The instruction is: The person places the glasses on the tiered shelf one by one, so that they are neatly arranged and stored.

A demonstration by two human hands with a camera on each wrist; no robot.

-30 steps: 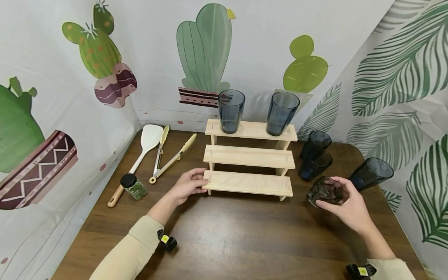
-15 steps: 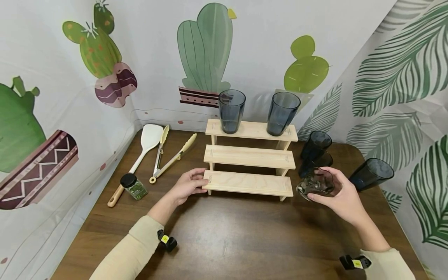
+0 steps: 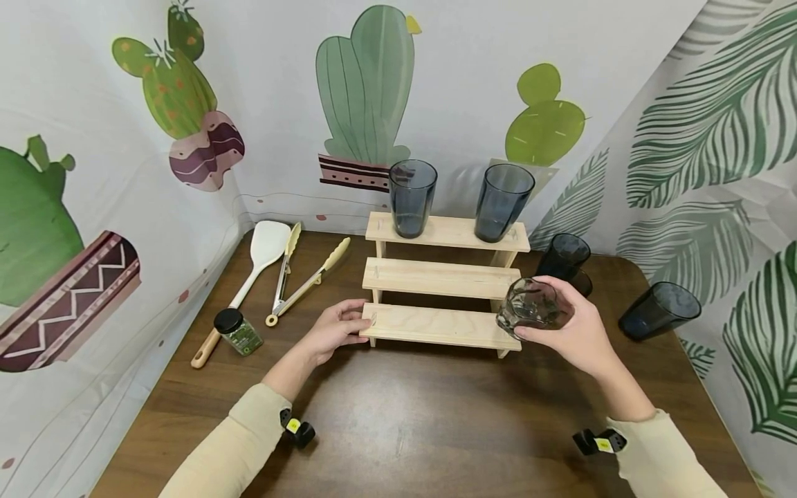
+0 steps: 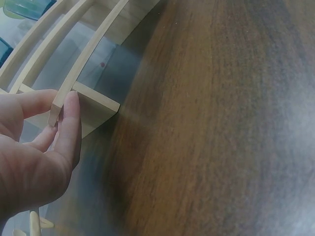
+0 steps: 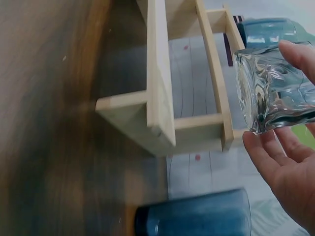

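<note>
Clear glass tumbler (image 3: pixel 528 304), 1: right of centre in the head view, overlapping the right end of a 3-tier wooden stand (image 3: pixel 438 278); contact cannot be told. Right hand (image 3: pixel 579 332): thumb and fingers clamped on opposite sides of the tumbler. Right wrist view adds the tumbler's thick base, seen close. Left hand (image 3: pixel 333 333): thumb and fingers pinching the lowest tier's left end; left wrist view shows fingertips on both faces of the board. Blue glasses (image 3: pixel 413 204): 2 on the top tier, 3 at right. Head view only, left: white spatula (image 3: pixel 268 245), black-lidded jar (image 3: pixel 239 334).
</note>
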